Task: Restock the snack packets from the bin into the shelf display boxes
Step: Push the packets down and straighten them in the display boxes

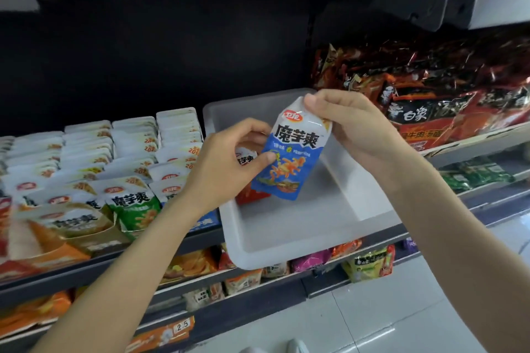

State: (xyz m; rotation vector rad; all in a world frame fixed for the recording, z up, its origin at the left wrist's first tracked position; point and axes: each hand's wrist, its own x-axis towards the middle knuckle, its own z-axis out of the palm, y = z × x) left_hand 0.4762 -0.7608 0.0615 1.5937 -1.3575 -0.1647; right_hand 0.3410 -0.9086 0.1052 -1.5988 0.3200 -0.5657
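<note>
Both hands are on one blue konjac snack packet [292, 152] above the white bin [286, 238]: left hand [229, 163] pinches its side, right hand [355, 129] pinches the top corner. The display boxes [86, 180] look nearly full and the bin nearly emptied. A red packet [252, 195] peeks out behind, mostly hidden. The left boxes are blurred.

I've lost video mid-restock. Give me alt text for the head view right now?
Both hands hold one blue snack packet above the white bin on the shelf edge: the right hand pinches its top, the left hand its side. An orange packet lies in the bin; packed display boxes stand to the left.
</note>
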